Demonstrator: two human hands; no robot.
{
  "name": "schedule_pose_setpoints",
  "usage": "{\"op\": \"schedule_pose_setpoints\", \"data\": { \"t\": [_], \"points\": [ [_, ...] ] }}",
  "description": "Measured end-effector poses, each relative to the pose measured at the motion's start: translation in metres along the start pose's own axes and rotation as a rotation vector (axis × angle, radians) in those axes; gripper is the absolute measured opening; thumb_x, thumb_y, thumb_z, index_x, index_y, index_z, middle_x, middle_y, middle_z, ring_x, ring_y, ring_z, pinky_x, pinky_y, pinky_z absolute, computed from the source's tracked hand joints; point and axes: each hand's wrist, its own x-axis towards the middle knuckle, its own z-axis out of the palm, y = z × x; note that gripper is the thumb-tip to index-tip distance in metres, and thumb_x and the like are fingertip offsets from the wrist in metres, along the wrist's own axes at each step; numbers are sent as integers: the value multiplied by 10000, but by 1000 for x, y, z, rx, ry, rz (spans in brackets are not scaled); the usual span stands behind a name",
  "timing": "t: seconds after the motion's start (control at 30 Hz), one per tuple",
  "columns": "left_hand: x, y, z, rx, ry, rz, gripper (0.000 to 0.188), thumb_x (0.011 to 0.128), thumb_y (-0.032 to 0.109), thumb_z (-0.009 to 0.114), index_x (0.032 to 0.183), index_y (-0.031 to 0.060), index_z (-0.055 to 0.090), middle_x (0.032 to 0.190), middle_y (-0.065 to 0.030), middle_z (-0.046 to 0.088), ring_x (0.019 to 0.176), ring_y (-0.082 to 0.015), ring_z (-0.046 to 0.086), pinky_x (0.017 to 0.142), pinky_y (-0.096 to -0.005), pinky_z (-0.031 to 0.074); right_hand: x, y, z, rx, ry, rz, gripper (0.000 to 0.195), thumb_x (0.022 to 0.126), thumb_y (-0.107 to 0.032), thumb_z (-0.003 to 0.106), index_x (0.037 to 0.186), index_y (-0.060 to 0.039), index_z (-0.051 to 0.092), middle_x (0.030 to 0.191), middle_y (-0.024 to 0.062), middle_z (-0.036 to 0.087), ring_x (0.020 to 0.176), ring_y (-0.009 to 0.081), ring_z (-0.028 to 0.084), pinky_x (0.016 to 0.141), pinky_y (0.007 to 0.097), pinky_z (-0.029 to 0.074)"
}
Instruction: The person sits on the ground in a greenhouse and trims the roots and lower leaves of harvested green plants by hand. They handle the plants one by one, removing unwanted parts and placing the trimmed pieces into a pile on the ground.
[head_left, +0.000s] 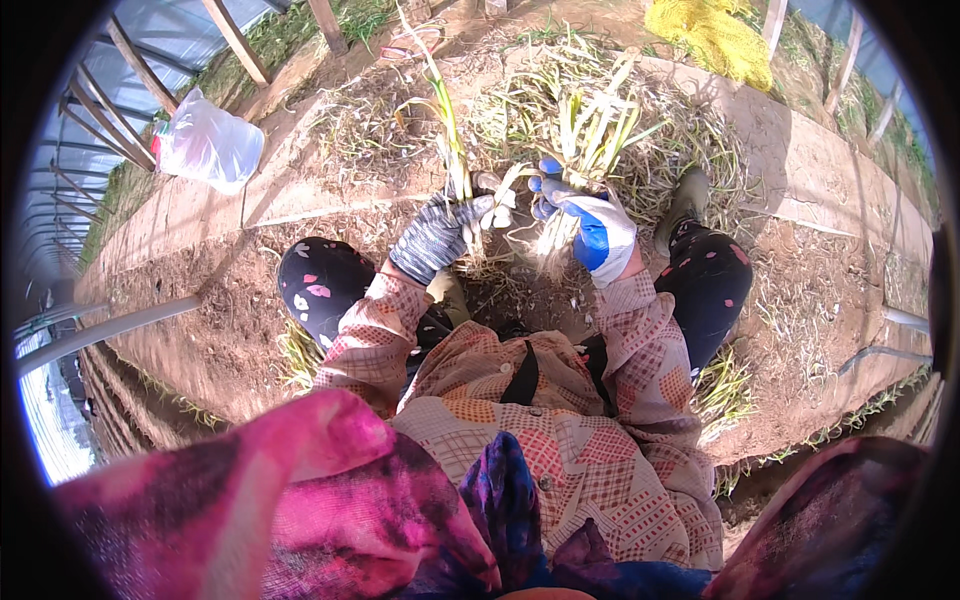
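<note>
My left hand (433, 238), in a grey knitted glove, is closed around a long green-and-yellow plant stalk (454, 139), perhaps a scallion or garlic plant. Its leaf points away from me and its pale lower end hangs below my fingers. My right hand (596, 225) wears a white glove with blue coating. It grips a bunch of trimmed-looking pale green stalks (585, 135), with whitish roots (555, 238) toward me. A dry leaf scrap (512, 180) sticks up by my left fingertips. The two hands are close together, with a narrow gap between them.
A broad heap of dry leaves and stalks (525, 97) covers the ground ahead. Left stands a white plastic bag (210, 142); a yellow mesh net (709, 41) lies far right. More stalks (724, 394) lie behind my right leg. Wooden posts (236, 41) line the plastic-covered greenhouse.
</note>
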Motion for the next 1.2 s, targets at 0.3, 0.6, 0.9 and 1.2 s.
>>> {"op": "schedule_pose_setpoints", "data": {
  "t": [0.3,0.6,0.9,1.2],
  "points": [
    [-1,-4,-5,-161,-100,-30,288,896,81,557,1170,0,526,1023,-96,625,794,-140,602,695,-248,505,1,-22,-9,357,-2,-101,346,860,-75,567,1191,-40,473,1082,100,535,794,153,496,783,335,432],
    [22,-11,45,170,-178,132,402,833,84,670,1208,90,527,984,1,610,884,-71,567,721,-221,482,-14,-22,10,-178,33,192,253,860,-72,585,1103,-2,587,943,131,623,713,173,551,664,324,469],
    [49,66,-101,410,607,404,271,867,187,631,1090,46,566,775,-23,631,505,-98,551,409,-229,418,5,-21,-10,206,48,-30,241,947,-194,480,1161,-95,526,1211,123,543,829,126,531,883,344,459],
    [-5,51,39,360,169,91,241,895,259,598,1006,46,616,736,-26,618,494,-49,435,502,-218,415,9,-20,1,582,14,-83,318,940,-230,474,1209,-65,519,1199,137,553,1082,260,530,1014,450,378]
  ]
}}
